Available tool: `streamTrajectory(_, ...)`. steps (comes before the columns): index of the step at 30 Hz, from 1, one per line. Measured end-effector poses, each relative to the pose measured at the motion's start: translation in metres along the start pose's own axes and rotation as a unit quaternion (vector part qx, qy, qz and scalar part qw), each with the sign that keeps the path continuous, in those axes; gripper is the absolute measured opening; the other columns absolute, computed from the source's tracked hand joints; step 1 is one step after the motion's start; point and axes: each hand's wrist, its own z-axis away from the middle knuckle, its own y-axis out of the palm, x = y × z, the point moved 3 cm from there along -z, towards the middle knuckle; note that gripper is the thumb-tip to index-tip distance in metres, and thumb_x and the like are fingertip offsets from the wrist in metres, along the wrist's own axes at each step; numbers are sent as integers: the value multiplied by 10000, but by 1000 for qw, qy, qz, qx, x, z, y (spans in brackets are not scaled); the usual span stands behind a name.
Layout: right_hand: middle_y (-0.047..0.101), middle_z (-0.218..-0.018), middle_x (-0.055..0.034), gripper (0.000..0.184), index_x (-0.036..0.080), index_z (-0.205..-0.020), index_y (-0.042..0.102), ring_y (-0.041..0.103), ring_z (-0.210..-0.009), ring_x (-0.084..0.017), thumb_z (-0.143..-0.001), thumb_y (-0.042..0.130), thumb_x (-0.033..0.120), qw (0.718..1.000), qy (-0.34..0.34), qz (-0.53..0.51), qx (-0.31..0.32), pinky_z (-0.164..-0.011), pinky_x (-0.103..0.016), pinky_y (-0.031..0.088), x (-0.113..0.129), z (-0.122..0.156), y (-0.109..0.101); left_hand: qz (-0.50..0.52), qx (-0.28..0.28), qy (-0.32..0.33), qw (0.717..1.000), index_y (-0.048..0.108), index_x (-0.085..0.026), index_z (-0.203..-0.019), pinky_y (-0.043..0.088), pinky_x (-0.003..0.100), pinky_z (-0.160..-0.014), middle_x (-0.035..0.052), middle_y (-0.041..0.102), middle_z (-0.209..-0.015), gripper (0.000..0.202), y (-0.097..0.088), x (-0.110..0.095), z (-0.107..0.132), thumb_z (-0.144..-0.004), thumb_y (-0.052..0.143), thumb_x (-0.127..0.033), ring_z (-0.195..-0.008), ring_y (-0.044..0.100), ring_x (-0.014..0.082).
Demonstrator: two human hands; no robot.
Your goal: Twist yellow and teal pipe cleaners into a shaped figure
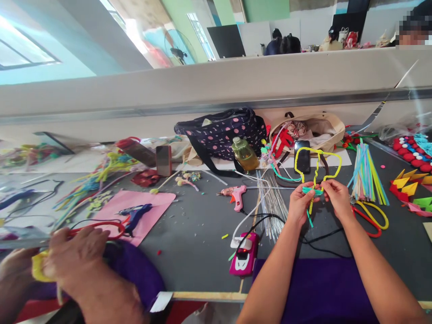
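My left hand (298,202) pinches a yellow pipe-cleaner figure (317,168) near its lower end, where a teal pipe cleaner (312,192) is wound around it. The figure has two wide loops at the top and a twisted stem in the middle. My right hand (338,198) is closed at the stem's right side, fingertips pressed together on the same piece. Behind the loops lies a black phone (301,155). Just right of my right hand stands a bundle of pastel pipe cleaners (366,175), with red-and-yellow-handled scissors (373,218) below it.
A pink glue gun (237,196), silver wires (275,211) and a magenta power strip (245,254) with black cords lie left of my arms. A patterned bag (229,130) and bottle (245,154) stand behind. At far left, a co-worker's blurred hands (76,254) hold scissors and something yellow.
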Motion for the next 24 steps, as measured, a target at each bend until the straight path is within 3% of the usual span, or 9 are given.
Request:
streamTrajectory(6, 543, -517, 38, 301, 195, -744, 679, 474, -456, -107, -742, 702, 496, 1000, 11, -4, -24, -408, -217, 392, -1, -2, -4, 3, 28, -11, 1000, 666, -144, -1051, 544, 278, -726, 95, 736, -1042, 474, 0, -1, -1, -631, 849, -265, -877, 699, 196)
streamTrajectory(13, 601, -652, 19, 358, 205, -800, 659, 533, -541, -123, -683, 745, 532, 994, 52, -38, 86, -410, -211, 421, -1, 2, 10, 12, -13, 26, 999, 699, -152, -1011, 500, 228, -679, 76, 744, -992, 455, -5, 0, -4, -602, 863, -264, -746, 677, 132)
streamTrajectory(16, 598, -635, 16, 388, 191, -752, 648, 531, -534, -123, -646, 769, 545, 994, 63, -14, 90, -409, -213, 419, -3, 3, 11, -2, -18, 33, 999, 721, -155, -979, 490, 207, -671, 56, 743, -927, 414, -6, -1, -4, -604, 861, -264, -721, 660, 113)
streamTrajectory(24, 595, -630, 11, 382, 192, -767, 655, 525, -522, -129, -697, 722, 562, 992, 19, 59, 112, -439, -231, 436, -6, 2, 8, -18, -81, 15, 996, 735, -111, -893, 545, 255, -599, 62, 701, -747, 478, -16, -10, -6, -663, 775, -527, -623, 647, 134)
